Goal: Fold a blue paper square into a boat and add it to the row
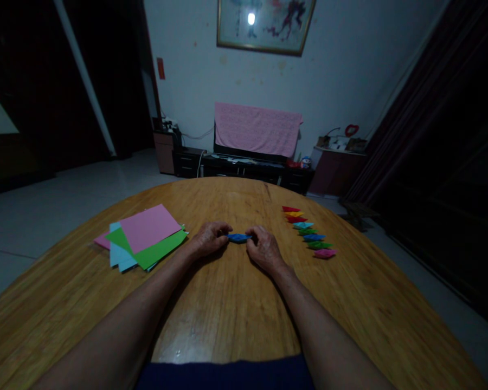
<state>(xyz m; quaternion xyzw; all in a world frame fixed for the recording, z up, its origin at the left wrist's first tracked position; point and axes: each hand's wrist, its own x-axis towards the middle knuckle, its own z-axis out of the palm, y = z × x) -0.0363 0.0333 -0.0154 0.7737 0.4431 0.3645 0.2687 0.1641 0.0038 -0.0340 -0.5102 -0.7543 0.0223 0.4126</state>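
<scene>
A small blue folded paper boat (238, 238) sits between my hands at the middle of the round wooden table (228, 303). My left hand (210, 238) pinches its left tip with thumb and fingers. At the other tip, my right hand (264, 248) grips in the same way, fingers curled. Off to the right runs a slanting row of several folded paper boats, among them a pink boat (324, 253) nearest me, a blue boat (313, 238) and a red boat (290, 209) at the far end.
Left of my hands lies a loose pile of coloured sheets, with a pink sheet (150, 227) over a green sheet (162, 252) and light blue ones. Beyond the table's far edge stand a low dark cabinet (244, 169) and a screen under a pink cloth (258, 129).
</scene>
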